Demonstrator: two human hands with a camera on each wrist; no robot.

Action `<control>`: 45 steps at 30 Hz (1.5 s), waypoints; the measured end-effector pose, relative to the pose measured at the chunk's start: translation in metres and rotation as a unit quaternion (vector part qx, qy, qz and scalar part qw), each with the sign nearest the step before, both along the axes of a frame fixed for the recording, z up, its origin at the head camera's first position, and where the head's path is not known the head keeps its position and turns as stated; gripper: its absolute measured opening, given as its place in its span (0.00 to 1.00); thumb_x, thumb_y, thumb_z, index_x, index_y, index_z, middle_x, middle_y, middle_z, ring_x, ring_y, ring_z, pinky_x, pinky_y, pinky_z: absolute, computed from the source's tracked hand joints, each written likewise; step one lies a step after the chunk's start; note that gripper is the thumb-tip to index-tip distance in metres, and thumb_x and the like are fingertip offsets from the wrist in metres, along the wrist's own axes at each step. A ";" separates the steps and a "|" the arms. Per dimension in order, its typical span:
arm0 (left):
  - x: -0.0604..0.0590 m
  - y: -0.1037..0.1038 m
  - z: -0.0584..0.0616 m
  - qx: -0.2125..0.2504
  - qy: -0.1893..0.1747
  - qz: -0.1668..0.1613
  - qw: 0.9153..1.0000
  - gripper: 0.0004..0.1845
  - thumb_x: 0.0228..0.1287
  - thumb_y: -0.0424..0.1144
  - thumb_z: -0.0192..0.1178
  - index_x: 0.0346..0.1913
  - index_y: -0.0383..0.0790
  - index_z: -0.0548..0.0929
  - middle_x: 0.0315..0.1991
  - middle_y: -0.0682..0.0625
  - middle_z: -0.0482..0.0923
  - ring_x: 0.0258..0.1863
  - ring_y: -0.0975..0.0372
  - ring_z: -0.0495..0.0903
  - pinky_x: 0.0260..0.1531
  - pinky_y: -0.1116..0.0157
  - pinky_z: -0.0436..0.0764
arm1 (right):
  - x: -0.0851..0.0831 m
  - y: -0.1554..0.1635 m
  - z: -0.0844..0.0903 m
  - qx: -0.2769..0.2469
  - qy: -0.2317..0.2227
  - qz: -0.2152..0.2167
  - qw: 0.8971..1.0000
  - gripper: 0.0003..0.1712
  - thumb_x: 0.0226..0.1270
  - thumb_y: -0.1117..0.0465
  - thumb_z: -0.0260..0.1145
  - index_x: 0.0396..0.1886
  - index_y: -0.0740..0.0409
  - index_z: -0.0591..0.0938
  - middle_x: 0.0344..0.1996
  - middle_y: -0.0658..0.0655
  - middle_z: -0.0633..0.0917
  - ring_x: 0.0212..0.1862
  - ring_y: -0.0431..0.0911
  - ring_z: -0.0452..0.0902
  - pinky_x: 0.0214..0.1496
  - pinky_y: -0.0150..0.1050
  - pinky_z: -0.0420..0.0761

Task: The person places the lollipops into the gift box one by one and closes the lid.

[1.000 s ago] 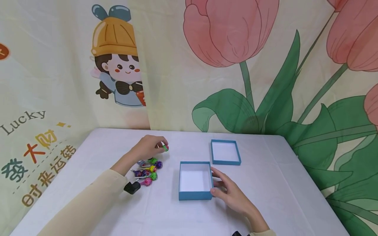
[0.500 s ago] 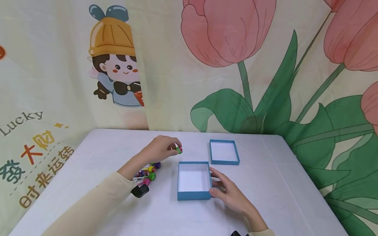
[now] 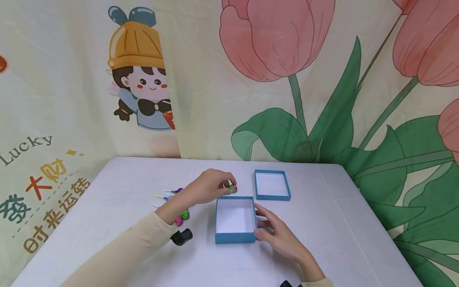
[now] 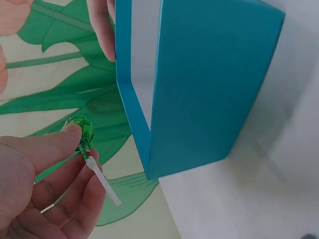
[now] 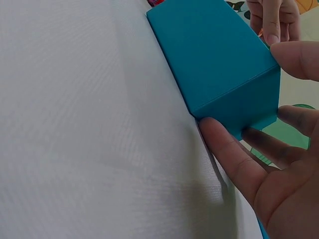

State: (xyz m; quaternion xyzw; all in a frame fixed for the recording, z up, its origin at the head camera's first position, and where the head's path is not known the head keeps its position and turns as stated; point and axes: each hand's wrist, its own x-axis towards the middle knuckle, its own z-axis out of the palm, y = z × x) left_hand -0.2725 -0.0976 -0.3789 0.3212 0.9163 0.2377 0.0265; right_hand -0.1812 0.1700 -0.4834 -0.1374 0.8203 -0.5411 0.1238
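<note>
My left hand (image 3: 211, 186) pinches a green-wrapped lollipop (image 3: 233, 188) by its head, just above the far left edge of the open blue box (image 3: 234, 237). In the left wrist view the lollipop (image 4: 82, 134) with its white stick sits between thumb and fingers, beside the blue box wall (image 4: 209, 84). My right hand (image 3: 277, 231) rests against the box's right side, fingers straight along the wall; the right wrist view shows its fingers (image 5: 234, 159) touching the blue box corner (image 5: 219, 55).
More wrapped lollipops (image 3: 182, 217) lie on the white table (image 3: 340, 223) left of the box, partly hidden by my left forearm. A blue lid (image 3: 271, 197) lies open behind the box. A black wrist device (image 3: 181, 236) hangs under my left arm.
My left hand has carried the green lollipop rightward from above the pile to the box's far left edge. The right hand has stayed on the box.
</note>
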 end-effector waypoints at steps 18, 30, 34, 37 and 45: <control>0.008 0.027 -0.022 -0.012 0.022 -0.044 0.999 0.10 0.68 0.36 0.74 0.50 0.45 0.88 0.37 0.53 0.88 0.34 0.64 0.80 0.39 0.66 0.83 | 0.001 0.002 0.001 -0.002 0.002 0.007 1.000 0.42 0.79 0.49 0.67 0.85 0.42 0.61 0.78 0.62 0.69 0.70 0.59 0.76 0.68 0.60 0.79; 0.017 0.035 -0.038 -0.022 0.049 -0.028 0.998 0.10 0.67 0.36 0.74 0.49 0.46 0.90 0.35 0.56 0.88 0.31 0.67 0.79 0.36 0.69 0.81 | 0.000 0.003 0.000 -0.007 0.004 0.013 1.000 0.41 0.79 0.51 0.67 0.86 0.43 0.60 0.78 0.63 0.69 0.70 0.60 0.76 0.68 0.60 0.79; 0.018 0.036 -0.045 -0.009 0.064 -0.026 0.998 0.10 0.67 0.36 0.75 0.49 0.45 0.90 0.36 0.56 0.89 0.31 0.67 0.79 0.36 0.69 0.81 | 0.001 0.003 0.000 -0.009 0.008 0.015 1.000 0.41 0.79 0.52 0.67 0.86 0.43 0.60 0.78 0.63 0.69 0.70 0.60 0.76 0.68 0.60 0.79; 0.020 0.037 -0.050 0.002 0.067 -0.021 0.998 0.10 0.67 0.36 0.75 0.49 0.45 0.90 0.36 0.55 0.89 0.31 0.66 0.80 0.35 0.70 0.81 | 0.001 0.003 0.000 -0.009 0.010 0.016 1.000 0.41 0.80 0.52 0.67 0.86 0.43 0.61 0.78 0.63 0.69 0.70 0.60 0.76 0.68 0.60 0.79; 0.022 0.040 -0.063 0.018 0.100 -0.001 0.995 0.10 0.66 0.36 0.75 0.49 0.46 0.92 0.36 0.56 0.90 0.31 0.68 0.81 0.36 0.69 0.82 | 0.002 0.004 0.000 -0.014 0.011 0.019 1.000 0.41 0.80 0.52 0.67 0.85 0.42 0.61 0.79 0.63 0.68 0.71 0.60 0.75 0.67 0.59 0.80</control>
